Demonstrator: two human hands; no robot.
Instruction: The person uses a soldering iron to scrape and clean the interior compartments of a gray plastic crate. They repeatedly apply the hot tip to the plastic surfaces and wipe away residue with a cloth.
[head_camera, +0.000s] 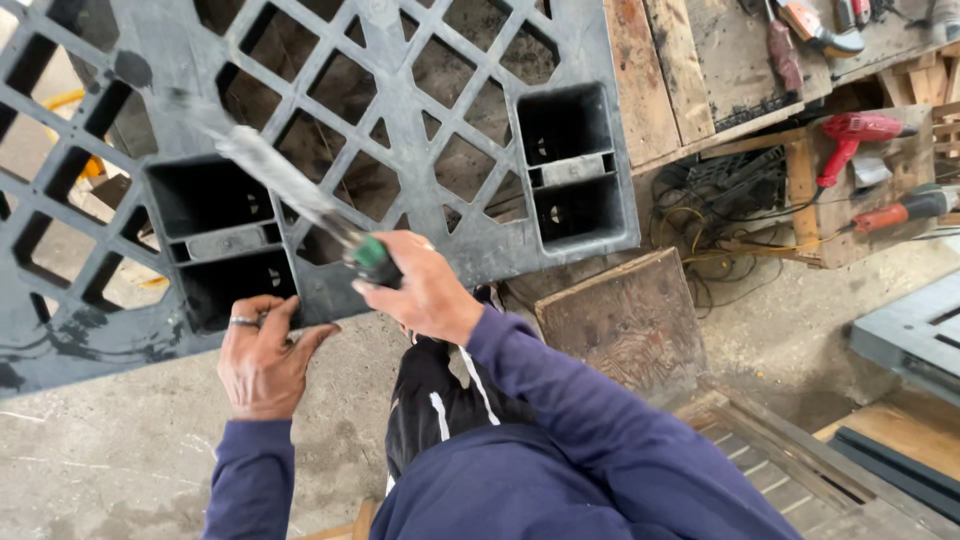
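**Two hands at the edge of a grey plastic pallet**

A large grey plastic pallet (330, 130) with an open lattice and deep box-shaped pockets fills the upper left of the view, lying over a concrete floor (110, 460). At the pallet's near edge, the left hand (262, 362) curls its fingers over the rim, a ring showing on one finger. Just to the right along that edge, the right hand (425, 290) is closed tight around the green-collared handle of a long tool (290, 185), whose blurred shaft slants up across the lattice. The pallet looks stiff, bulky and fairly heavy; its rim and pocket walls offer the firmest holds. Right of the pallet sit a square wooden board (625, 320), tangled cables (720, 235) and a red power drill (850, 140) on a wooden bench.
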